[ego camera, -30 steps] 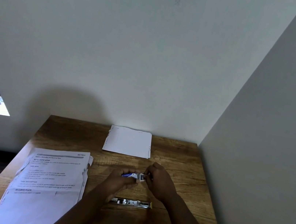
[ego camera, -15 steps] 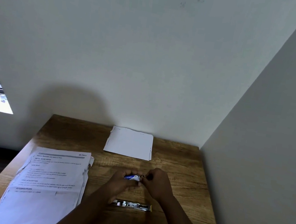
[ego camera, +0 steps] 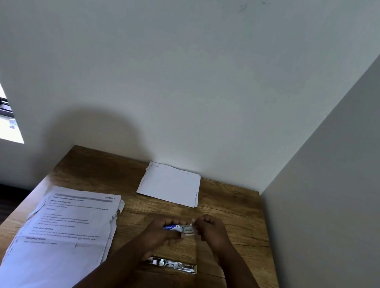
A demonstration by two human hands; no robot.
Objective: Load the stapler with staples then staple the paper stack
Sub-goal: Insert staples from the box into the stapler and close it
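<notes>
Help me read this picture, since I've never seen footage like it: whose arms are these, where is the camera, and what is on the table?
No machine here: a person wears a camera on the head, looking down at their own arms. The left hand holds a small blue-and-white staple box; the right hand works at its open end. On the wooden table lie a metal stapler, a printed paper stack at left, and a blank white sheet near the wall.

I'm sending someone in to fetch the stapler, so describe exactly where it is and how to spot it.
On the wooden desk in the room's corner, look near the front edge, right of the printed paper stack. The stapler lies flat there, between the person's forearms: the only shiny metal thing, long and narrow.
</notes>
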